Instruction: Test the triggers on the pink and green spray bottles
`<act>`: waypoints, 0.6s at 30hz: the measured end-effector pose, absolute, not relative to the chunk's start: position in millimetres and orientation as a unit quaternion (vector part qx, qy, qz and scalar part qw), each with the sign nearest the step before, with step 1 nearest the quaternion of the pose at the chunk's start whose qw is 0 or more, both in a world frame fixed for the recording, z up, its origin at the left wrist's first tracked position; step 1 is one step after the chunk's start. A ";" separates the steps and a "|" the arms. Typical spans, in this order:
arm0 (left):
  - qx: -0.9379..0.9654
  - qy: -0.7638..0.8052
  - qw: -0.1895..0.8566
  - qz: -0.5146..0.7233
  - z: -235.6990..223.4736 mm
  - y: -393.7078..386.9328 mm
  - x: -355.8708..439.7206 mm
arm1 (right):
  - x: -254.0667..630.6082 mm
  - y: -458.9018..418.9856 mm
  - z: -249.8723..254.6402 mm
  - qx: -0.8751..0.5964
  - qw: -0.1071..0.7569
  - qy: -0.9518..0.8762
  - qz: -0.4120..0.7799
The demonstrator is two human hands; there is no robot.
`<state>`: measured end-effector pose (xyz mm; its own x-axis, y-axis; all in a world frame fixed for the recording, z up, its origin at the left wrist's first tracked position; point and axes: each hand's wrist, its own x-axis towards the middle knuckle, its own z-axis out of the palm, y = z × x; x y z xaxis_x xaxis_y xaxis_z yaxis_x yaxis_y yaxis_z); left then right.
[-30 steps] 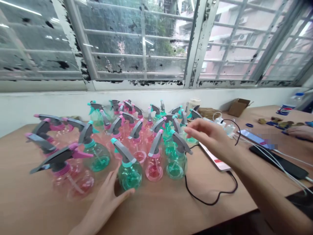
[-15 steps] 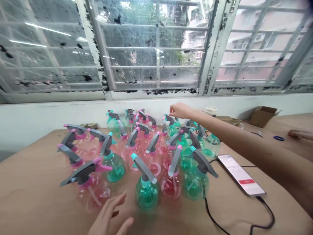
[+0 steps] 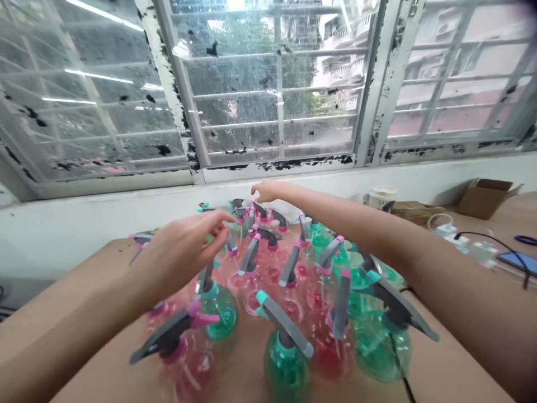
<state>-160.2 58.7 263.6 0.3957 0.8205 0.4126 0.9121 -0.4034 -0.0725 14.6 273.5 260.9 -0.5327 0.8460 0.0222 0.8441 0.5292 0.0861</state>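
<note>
Spray bottles with grey trigger heads crowd the table, some pink, such as the pink spray bottle point(image 3: 191, 364) at front left, others green, such as the green spray bottle point(image 3: 287, 364) at front centre. My right hand point(image 3: 268, 191) reaches to the back row, its fingers curled down around the head of a pink-collared spray bottle point(image 3: 260, 210). That bottle's body is mostly hidden behind others. Over the left side of the group hovers my left hand point(image 3: 188, 240), fingers bent and thumb apart, with nothing in it. It covers several pink bottles beneath.
The wall and barred window point(image 3: 277, 84) stand right behind the bottles. At the right are a white tub point(image 3: 381, 197), an open cardboard box point(image 3: 482, 198), white plugs with cables point(image 3: 447, 230), a phone point(image 3: 518, 260) and a blue ring point(image 3: 525, 239). A black cable runs beside the front-right green bottle point(image 3: 381, 341).
My right hand has moved left along the back row from a green bottle to a pink one. My left hand has risen from the front edge and reached forward over the bottles. The view has shifted.
</note>
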 end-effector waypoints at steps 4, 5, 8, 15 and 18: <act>-0.821 -0.546 0.132 0.100 277.3 176.3 -147.3 | 5.4 291.7 259.6 0.480 0.050 0.876 -0.001; -0.814 -0.556 0.125 0.113 275.9 203.2 -147.9 | 5.8 297.3 259.6 0.479 0.054 0.876 -0.009; -0.788 -0.592 0.089 0.145 268.9 270.6 -154.7 | 9.8 316.5 259.2 0.469 0.056 0.881 -0.032; -0.778 -0.592 -0.007 0.209 247.0 336.6 -168.1 | 8.0 344.8 245.3 0.454 0.092 0.878 -0.122; -0.781 -0.585 -0.015 0.217 236.1 343.3 -167.6 | 0.5 344.4 239.2 0.462 0.088 0.874 -0.122</act>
